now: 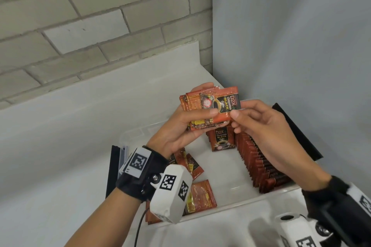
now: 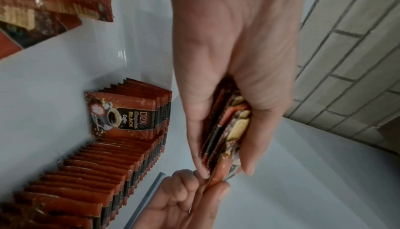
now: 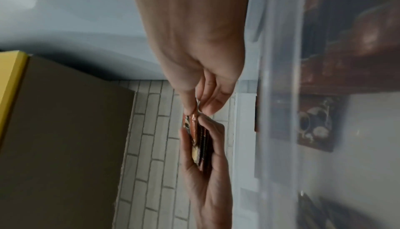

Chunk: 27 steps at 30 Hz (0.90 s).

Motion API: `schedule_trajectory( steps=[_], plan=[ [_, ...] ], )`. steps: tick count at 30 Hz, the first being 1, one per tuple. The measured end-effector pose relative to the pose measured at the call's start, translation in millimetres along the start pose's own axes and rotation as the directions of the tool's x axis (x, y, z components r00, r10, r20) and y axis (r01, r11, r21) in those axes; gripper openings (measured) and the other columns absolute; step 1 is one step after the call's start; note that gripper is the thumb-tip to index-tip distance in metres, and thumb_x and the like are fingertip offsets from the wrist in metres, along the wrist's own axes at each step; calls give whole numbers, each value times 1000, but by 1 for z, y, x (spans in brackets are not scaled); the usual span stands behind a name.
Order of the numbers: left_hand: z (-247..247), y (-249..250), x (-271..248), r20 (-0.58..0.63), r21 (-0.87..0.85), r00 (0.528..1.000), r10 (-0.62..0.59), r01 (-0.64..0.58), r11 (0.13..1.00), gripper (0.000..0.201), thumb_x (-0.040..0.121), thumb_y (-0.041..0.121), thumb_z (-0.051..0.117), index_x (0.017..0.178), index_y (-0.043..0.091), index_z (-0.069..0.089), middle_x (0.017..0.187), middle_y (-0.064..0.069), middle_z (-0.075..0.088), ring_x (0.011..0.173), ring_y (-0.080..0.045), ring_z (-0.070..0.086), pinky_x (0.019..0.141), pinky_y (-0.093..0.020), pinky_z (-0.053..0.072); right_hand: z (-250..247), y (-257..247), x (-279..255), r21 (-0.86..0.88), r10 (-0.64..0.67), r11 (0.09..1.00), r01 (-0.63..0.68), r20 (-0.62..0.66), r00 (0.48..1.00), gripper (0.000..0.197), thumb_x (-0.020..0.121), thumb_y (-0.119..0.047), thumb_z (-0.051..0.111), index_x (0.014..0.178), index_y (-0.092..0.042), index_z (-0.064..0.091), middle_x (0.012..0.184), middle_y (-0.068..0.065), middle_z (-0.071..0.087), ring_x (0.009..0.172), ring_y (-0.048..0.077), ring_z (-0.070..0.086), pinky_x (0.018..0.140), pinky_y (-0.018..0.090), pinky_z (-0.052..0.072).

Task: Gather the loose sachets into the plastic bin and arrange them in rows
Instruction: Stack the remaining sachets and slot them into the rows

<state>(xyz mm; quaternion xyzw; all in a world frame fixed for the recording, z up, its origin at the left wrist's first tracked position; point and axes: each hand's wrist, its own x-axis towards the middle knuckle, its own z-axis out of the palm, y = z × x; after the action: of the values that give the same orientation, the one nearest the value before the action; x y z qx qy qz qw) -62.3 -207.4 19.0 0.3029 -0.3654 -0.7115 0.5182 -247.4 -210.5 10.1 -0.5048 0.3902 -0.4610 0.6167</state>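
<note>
Above the clear plastic bin (image 1: 241, 204), my left hand (image 1: 184, 126) grips a fanned stack of red-brown coffee sachets (image 1: 198, 104). My right hand (image 1: 240, 111) pinches the right edge of the front sachet (image 1: 222, 102) between thumb and fingers. The left wrist view shows the stack (image 2: 225, 130) edge-on between thumb and fingers, with the right hand (image 2: 190, 198) at its tip. Inside the bin, a long row of upright sachets (image 1: 259, 160) runs along the right side and a short row (image 1: 221, 140) stands mid-bin. Loose sachets (image 1: 200, 194) lie flat at the near left, partly hidden by my wrist.
The bin sits on a white counter in a corner, with a brick wall (image 1: 80, 26) behind and a grey wall at the right. Black strips stand beside the bin at left (image 1: 112, 168) and right (image 1: 297, 132). A cardboard box (image 3: 65, 130) shows in the right wrist view.
</note>
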Motion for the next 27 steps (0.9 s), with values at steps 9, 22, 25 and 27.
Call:
schedule_trajectory(
  steps=[9, 22, 25, 27],
  plan=[
    [-6, 8, 3, -140, -34, 990, 16, -21, 999, 50, 79, 1, 65, 126, 12, 56, 118, -13, 64, 108, -28, 64, 88, -40, 55, -7, -1, 1, -52, 31, 998, -35, -79, 996, 21, 76, -19, 71, 96, -12, 71, 72, -2, 70, 65, 7, 62, 66, 15, 53],
    [-13, 10, 5, -365, -147, 931, 1, -59, 987, 12, 90, 13, 58, 101, 8, 63, 96, -9, 68, 92, -24, 66, 82, -34, 57, -6, 22, 3, -910, -258, 314, 272, 195, 946, 16, 81, -18, 75, 97, -21, 75, 93, 1, 70, 96, 13, 45, 77, 30, 41],
    [-14, 10, 4, -357, -156, 934, -3, -57, 986, 11, 91, 13, 57, 99, 9, 63, 96, -9, 69, 94, -24, 66, 83, -35, 57, -4, 23, 4, -933, -259, 205, 297, 241, 935, 15, 79, -15, 77, 93, -18, 74, 93, 6, 71, 100, 25, 51, 78, 36, 44],
    [-12, 11, 4, -352, -156, 936, -8, -51, 986, 10, 92, 13, 57, 98, 9, 64, 95, -9, 69, 93, -24, 66, 83, -35, 57, -2, 23, 5, -934, -262, 159, 319, 272, 926, 15, 76, -13, 79, 90, -15, 75, 90, 7, 72, 98, 29, 52, 77, 37, 44]
  ],
)
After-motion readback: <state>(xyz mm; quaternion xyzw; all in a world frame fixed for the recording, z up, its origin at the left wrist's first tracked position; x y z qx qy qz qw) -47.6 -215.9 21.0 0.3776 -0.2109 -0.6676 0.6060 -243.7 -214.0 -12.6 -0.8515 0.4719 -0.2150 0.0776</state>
